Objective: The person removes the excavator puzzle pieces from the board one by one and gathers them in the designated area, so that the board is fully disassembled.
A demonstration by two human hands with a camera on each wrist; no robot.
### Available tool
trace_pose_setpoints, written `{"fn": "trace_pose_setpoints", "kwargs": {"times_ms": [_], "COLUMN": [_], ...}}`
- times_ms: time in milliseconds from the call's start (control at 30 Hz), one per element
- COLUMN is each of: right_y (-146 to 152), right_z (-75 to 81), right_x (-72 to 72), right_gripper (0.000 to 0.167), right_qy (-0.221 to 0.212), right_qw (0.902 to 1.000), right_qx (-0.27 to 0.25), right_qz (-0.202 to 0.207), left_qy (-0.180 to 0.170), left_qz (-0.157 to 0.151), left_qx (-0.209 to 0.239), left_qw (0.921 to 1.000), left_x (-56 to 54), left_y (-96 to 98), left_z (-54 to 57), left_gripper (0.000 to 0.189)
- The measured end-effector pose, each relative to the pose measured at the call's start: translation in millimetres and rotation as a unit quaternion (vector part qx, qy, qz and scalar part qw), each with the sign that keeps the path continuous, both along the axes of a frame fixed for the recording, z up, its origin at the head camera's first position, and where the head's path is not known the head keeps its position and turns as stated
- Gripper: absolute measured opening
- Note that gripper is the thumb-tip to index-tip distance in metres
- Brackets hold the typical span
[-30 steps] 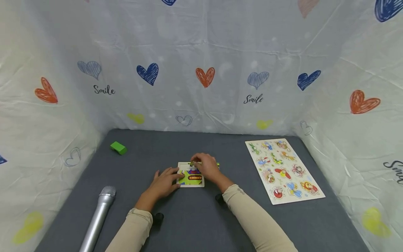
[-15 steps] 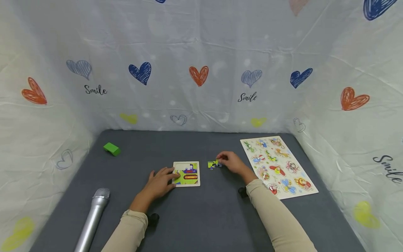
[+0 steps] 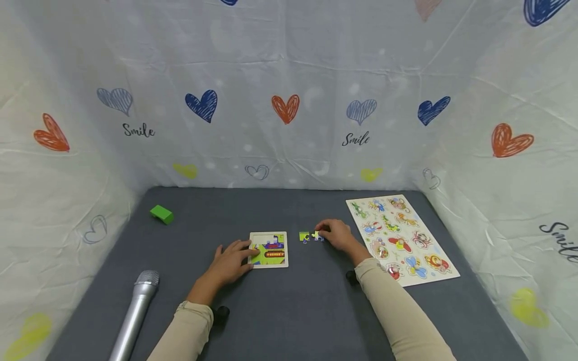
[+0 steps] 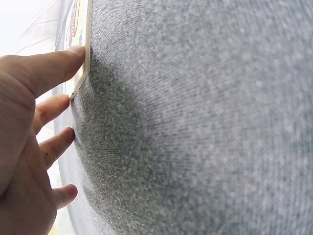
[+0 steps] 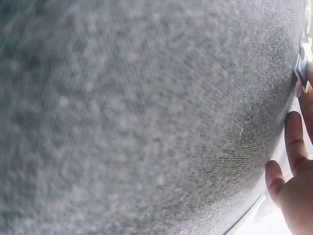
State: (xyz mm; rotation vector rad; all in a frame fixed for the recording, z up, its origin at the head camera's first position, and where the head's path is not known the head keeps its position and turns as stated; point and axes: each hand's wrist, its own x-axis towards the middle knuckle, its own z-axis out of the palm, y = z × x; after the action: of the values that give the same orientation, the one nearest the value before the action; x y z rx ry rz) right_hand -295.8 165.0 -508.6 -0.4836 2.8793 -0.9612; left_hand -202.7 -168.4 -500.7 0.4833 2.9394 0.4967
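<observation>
A small wooden jigsaw puzzle (image 3: 276, 253) in a pale square frame, with a purple and orange tracked vehicle on green, lies mid-table. My left hand (image 3: 230, 263) rests at its left side with fingers spread. In the left wrist view the thumb (image 4: 71, 61) touches the frame's edge (image 4: 89, 29). To the right of the frame, a green jigsaw piece (image 3: 304, 235) lies on the cloth. Just beside it, the fingertips of my right hand (image 3: 337, 234) pinch a second jigsaw piece (image 3: 317, 235). The right wrist view shows piece edges (image 5: 302, 68) by the fingers, with the pinch mostly cropped out.
A large white animal puzzle board (image 3: 402, 240) lies on the right, close to my right forearm. At the left are a silver microphone (image 3: 137, 311) and, further back, a green block (image 3: 161, 214). Heart-printed cloth (image 3: 311, 150) walls surround the grey table (image 3: 280, 311).
My right hand has moved from over the puzzle frame to the right, carrying a piece beside the loose green one. The left hand has stayed at the frame. The head view has shifted slightly.
</observation>
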Motion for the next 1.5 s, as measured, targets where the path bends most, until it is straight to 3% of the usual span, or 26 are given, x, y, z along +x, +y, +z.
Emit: {"fn": "trace_pose_setpoints", "kwargs": {"times_ms": [367, 533, 700, 933, 1167, 1500], "right_y": [-6, -21, -57, -96, -104, -107], "right_z": [2.6, 8.8, 16.9, 17.2, 11.9, 10.4], "right_x": [3.3, 6.6, 12.4, 21.3, 24.0, 23.0], "right_gripper": [0.015, 0.017, 0.019, 0.022, 0.021, 0.018], "right_qy": [0.008, 0.031, 0.072, 0.114, 0.099, 0.077], "right_qw": [0.9999, 0.9995, 0.9948, 0.9757, 0.9738, 0.9797], "right_qx": [0.001, 0.006, 0.045, 0.115, 0.135, 0.116], "right_qz": [-0.007, 0.000, 0.057, 0.147, 0.154, 0.144], "left_qy": [-0.002, -0.005, -0.009, -0.013, -0.005, -0.009], "left_qz": [0.004, 0.000, 0.003, 0.012, 0.009, 0.010], "left_qx": [0.008, 0.010, 0.011, 0.009, 0.012, 0.014], "left_qw": [1.0000, 0.9999, 0.9999, 0.9998, 0.9999, 0.9998], "left_x": [1.9, 3.1, 4.4, 4.8, 2.2, 1.2], "left_y": [-2.0, -0.7, 1.1, 1.7, 1.4, -1.1], "left_z": [-1.5, 3.2, 8.3, 6.5, 0.8, 0.7], "left_gripper": [0.041, 0.041, 0.041, 0.040, 0.040, 0.041]}}
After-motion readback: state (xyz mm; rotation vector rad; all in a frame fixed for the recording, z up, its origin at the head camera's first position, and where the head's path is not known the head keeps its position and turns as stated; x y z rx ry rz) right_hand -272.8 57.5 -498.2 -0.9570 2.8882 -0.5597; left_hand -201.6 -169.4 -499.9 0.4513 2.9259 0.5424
